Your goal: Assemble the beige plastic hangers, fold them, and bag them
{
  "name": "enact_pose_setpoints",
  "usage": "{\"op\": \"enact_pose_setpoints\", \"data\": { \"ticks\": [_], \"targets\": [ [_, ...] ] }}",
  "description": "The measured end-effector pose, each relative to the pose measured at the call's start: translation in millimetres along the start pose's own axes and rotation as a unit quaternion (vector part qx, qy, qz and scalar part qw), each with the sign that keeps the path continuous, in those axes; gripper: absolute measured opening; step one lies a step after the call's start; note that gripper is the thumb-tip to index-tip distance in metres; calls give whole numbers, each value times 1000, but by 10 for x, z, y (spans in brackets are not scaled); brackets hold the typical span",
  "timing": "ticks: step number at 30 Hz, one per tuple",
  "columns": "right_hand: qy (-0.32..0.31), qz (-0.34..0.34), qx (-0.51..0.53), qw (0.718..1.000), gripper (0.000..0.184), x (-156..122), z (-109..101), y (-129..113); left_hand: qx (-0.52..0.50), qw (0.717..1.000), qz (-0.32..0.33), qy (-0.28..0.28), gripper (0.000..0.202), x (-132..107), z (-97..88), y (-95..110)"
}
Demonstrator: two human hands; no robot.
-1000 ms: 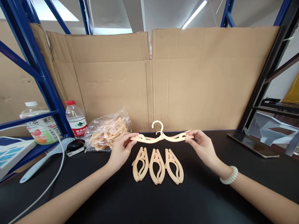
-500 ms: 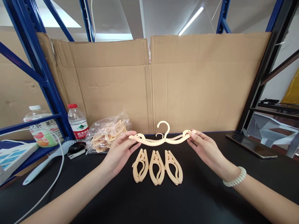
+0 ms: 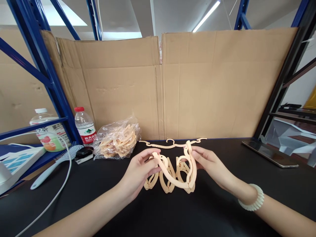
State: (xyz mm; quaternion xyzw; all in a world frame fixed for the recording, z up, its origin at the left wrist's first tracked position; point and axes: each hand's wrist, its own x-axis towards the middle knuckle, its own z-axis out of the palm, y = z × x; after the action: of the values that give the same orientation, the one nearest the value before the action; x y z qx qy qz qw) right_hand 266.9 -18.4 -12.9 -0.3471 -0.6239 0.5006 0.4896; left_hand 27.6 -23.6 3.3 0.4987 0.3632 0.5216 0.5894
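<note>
A cream plastic folding clothes hanger [image 3: 194, 168] is held up over the black table, its two arms bent into a lopsided V with the joint at the bottom. My left hand [image 3: 141, 171] pinches the tip of its left arm. The right arm's upper end is gripped by my right hand [image 3: 207, 162], between thumb and fingers. Three folded hangers, among them the middle one [image 3: 168, 190], lie in a row behind it, partly covered. Farther back, an opened-out hanger [image 3: 161, 146] lies flat near the table's rear edge.
A clear plastic bag [image 3: 118, 140] of similar hangers sits at the back left. Beside it stand a red-capped water bottle [image 3: 85, 126] and a drink bottle [image 3: 53, 135], near a brush [image 3: 53, 166] and a white cable [image 3: 64, 179]. A phone [image 3: 269, 154] lies right. Cardboard [image 3: 209, 85] walls the back.
The held hanger has gone from stretched out wide to bent in a V. Both hands have come closer together and lower, uncovering the opened-out hanger behind.
</note>
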Motion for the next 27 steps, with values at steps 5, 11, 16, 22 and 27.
{"op": "enact_pose_setpoints", "data": {
  "ticks": [5, 11, 16, 22, 27],
  "targets": [
    [-149, 12, -67, 986, 53, -87, 94, 27, 32, 999, 8, -7, 32, -27, 33, -6],
    [-109, 6, -111, 988, 51, -144, 146, 15, 17, 999, 28, -6, 35, 7, 5, -24],
    [-60, -19, -157, 986, 45, -150, 154, -5, -7, 1000, 15, -10, 33, -9, 20, -19],
    [-45, -7, -167, 985, 41, -153, 165, -32, 12, 1000, 20, -18, 32, -36, 38, 15],
    [-29, -10, -170, 985, 41, -163, 161, -47, 37, 999, 30, -15, 31, -38, 43, 33]
  ]
}}
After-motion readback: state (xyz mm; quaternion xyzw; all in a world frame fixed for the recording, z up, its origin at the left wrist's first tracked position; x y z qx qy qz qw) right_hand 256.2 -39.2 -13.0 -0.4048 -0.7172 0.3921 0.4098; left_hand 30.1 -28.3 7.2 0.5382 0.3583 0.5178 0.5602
